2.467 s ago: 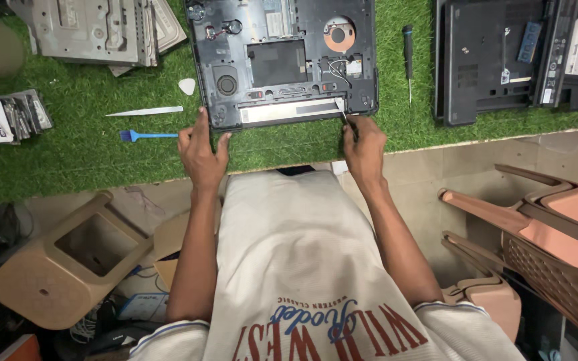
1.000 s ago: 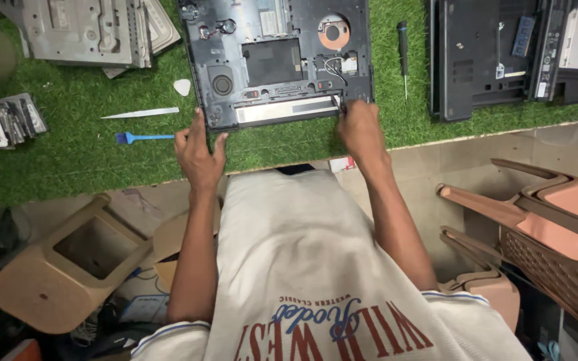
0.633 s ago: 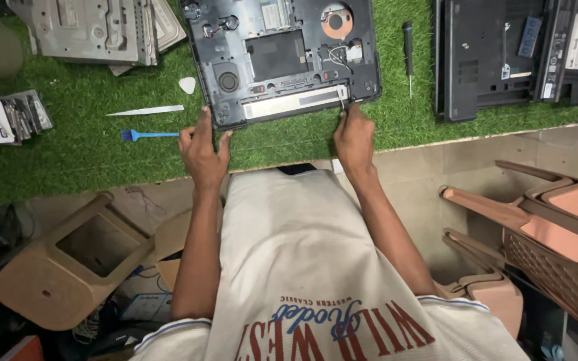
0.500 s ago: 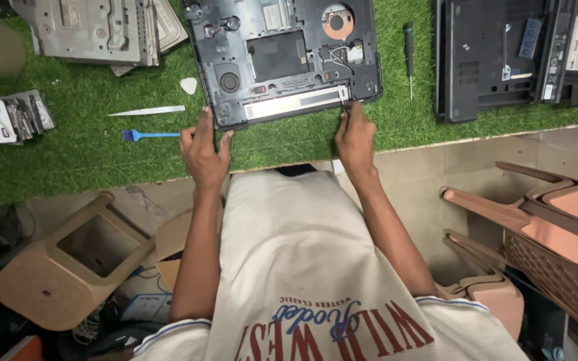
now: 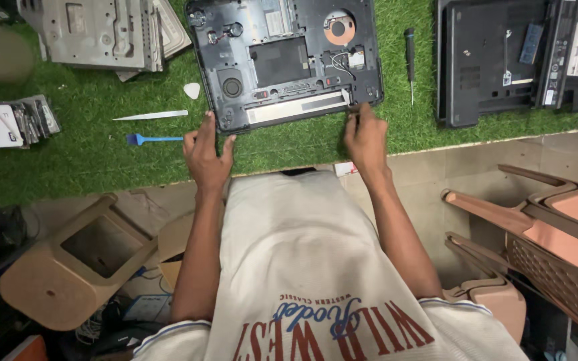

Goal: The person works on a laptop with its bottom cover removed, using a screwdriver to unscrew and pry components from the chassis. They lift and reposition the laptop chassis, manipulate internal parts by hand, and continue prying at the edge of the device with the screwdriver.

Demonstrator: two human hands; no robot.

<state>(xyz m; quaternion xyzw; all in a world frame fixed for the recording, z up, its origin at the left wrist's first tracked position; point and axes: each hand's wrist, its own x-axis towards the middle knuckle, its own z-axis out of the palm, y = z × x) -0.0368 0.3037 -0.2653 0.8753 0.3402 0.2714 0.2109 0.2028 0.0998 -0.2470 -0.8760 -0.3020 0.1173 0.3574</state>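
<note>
Stripped dark-grey plastic laptop base, its innards and round copper-coloured fan opening exposed, lies on the green artificial-grass worktop close to the near edge, roughly in the middle of it. The left hand pinches the base's near left corner, thumb and fingers closed on the rim, while the right hand rests fingertips-down at the near right corner beside the pale silver strip; whether it truly grips the rim I cannot tell. Compared with a moment ago the base has swung a little: its right side now sits slightly farther from the person, so the whole shell is tilted anticlockwise, and the right hand has slid along the near edge to that corner. That reads as the shell being repositioned rather than opened further. A black-handled screwdriver lies just right of the base, untouched. To the left lie a small blue brush, a thin white pry strip and a white triangular pick. A second dark laptop chassis sits toward the right edge, and grey metal panels lie at the far left corner.
</note>
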